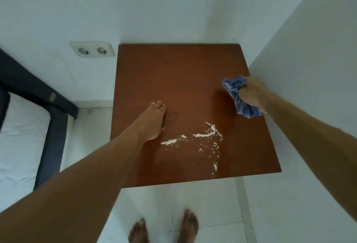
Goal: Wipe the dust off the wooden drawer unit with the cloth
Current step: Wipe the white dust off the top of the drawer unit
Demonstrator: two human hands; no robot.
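The reddish-brown top of the wooden drawer unit (173, 72) fills the middle of the view, seen from above. White dust (204, 134) lies in streaks and specks across its near half. My right hand (253, 94) is shut on a bunched blue cloth (236, 96) at the top's right edge, just beyond the dust. My left hand (153, 121) rests on the top left of the dust, fingers held together and holding nothing.
White walls close in behind and on the right of the unit. A double wall socket (92, 49) sits left of it. A dark bed frame (48, 96) with a white mattress stands at the left. My bare feet (164, 227) are on the white floor.
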